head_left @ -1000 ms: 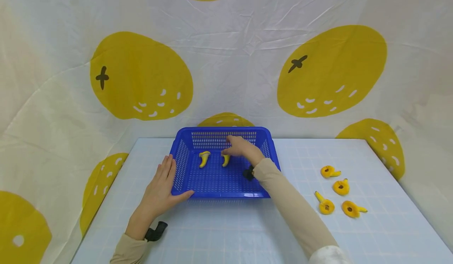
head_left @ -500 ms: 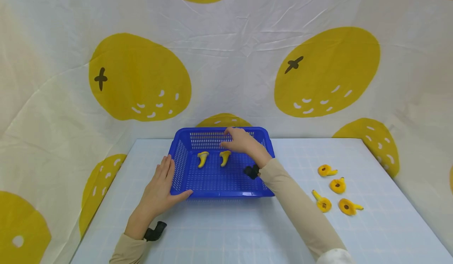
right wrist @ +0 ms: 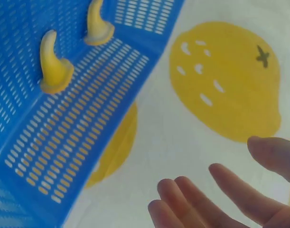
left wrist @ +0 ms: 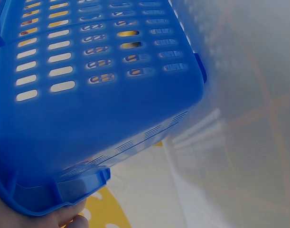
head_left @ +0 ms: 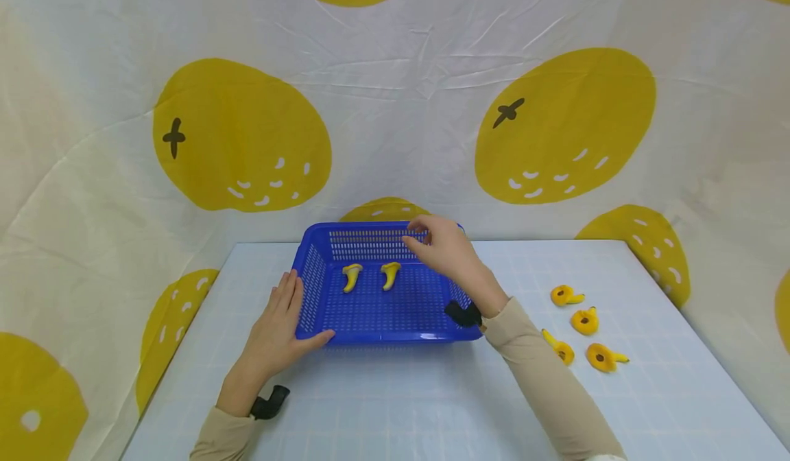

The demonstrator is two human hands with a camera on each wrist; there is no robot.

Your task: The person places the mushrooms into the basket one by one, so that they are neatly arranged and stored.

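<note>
My left hand [head_left: 276, 327] rests along the left rim of a blue plastic basket [head_left: 395, 338], fingers straight and thumb at the front corner. Two yellow mushroom-shaped pieces lie inside: a left mushroom [head_left: 351, 277] and a right mushroom [head_left: 390, 275], side by side near the back wall with stems toward me. Above the basket's back right part hovers my right hand [head_left: 446, 245], holding nothing; the right wrist view shows its fingers [right wrist: 239, 190] loosely bent and thumb apart. In the left wrist view the slotted basket wall [left wrist: 102, 114] hides most of the left hand.
Right of the basket, several more yellow mushrooms lie on the pale checked table [head_left: 382, 406], among them a front mushroom [head_left: 606, 357] and a back mushroom [head_left: 565, 295]. My right forearm [head_left: 549, 379] partly covers one. A fruit-printed cloth [head_left: 395, 104] hangs behind the table.
My right hand has let go of the right mushroom in the basket, risen and moved right. The left hand has stayed on the rim. The head view has shifted slightly.
</note>
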